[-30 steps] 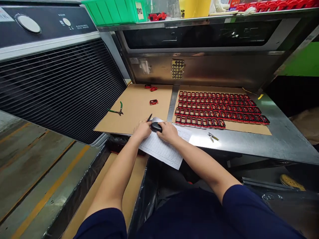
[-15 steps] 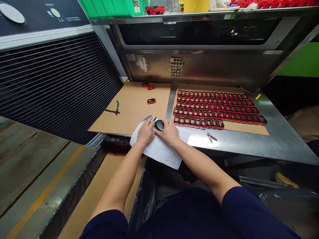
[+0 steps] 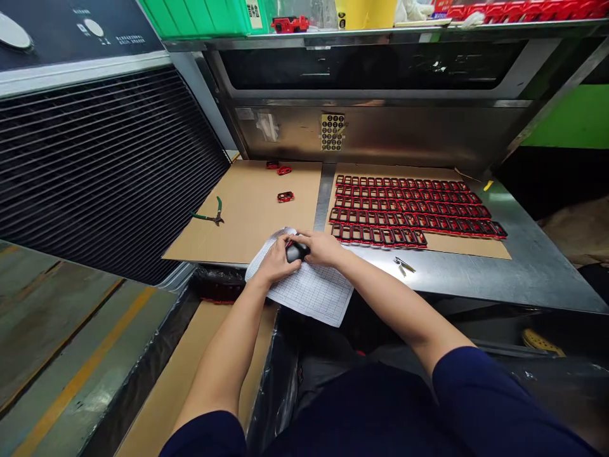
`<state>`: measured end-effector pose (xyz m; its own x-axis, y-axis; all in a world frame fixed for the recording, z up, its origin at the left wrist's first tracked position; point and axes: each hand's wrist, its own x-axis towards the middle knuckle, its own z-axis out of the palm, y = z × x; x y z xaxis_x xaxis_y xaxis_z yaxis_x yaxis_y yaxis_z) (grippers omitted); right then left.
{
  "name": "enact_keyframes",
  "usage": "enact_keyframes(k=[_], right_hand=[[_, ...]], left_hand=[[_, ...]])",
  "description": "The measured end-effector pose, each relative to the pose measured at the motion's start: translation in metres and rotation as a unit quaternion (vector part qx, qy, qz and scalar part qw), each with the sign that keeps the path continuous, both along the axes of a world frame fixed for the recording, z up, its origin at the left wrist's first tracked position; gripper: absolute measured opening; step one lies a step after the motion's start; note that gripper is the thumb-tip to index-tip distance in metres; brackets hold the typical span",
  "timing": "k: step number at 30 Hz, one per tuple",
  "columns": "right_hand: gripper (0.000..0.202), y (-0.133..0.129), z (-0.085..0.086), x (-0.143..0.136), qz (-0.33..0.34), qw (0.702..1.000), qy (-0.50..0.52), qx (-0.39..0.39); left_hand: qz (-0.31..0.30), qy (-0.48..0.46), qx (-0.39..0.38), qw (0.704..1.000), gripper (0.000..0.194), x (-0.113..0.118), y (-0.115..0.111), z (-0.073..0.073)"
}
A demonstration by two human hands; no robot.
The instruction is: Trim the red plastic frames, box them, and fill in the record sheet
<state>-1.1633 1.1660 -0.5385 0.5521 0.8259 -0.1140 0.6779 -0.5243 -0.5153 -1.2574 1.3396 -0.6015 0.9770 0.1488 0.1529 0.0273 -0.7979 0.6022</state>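
Both of my hands are closed around a small dark rounded part, held over a gridded paper sheet at the table's front edge. My left hand grips the dark part from the left, and my right hand holds its right and far side. Under them, the gridded sheet hangs partly over the edge. A little red shows between the fingers, but its shape is hidden. Beyond the hands, a red and black part lies on the left cardboard.
Green-handled pliers lie at left on the cardboard. Rows of red and black frames cover the right cardboard. A nail clipper sits on the metal near the front edge. A lined box stands below left.
The dark part has tilted and turned in my hands. My left hand now wraps its near side, with the thumb beneath, while my right hand has shifted over its far side.
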Motion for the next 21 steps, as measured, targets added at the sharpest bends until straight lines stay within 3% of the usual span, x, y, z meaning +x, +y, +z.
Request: enact_keyframes(k=[3, 9, 16, 21], right_hand=[[0.059, 0.009, 0.007, 0.017, 0.036, 0.999, 0.008, -0.025], [0.051, 0.008, 0.013, 0.035, 0.015, 0.993, 0.103, -0.058], [0.041, 0.004, 0.010, 0.037, -0.032, 0.966, 0.256, -0.029], [0.033, 0.008, 0.007, 0.029, -0.086, 0.928, 0.361, 0.028]], left_hand=[[0.019, -0.009, -0.013, 1.000, 0.074, -0.004, -0.001, 0.001], [0.016, -0.013, -0.048, 0.999, 0.046, -0.006, -0.001, 0.004], [-0.005, -0.013, -0.099, 0.995, 0.043, -0.004, 0.005, 0.009], [0.063, -0.039, -0.142, 0.987, 0.053, -0.001, 0.004, 0.000]])
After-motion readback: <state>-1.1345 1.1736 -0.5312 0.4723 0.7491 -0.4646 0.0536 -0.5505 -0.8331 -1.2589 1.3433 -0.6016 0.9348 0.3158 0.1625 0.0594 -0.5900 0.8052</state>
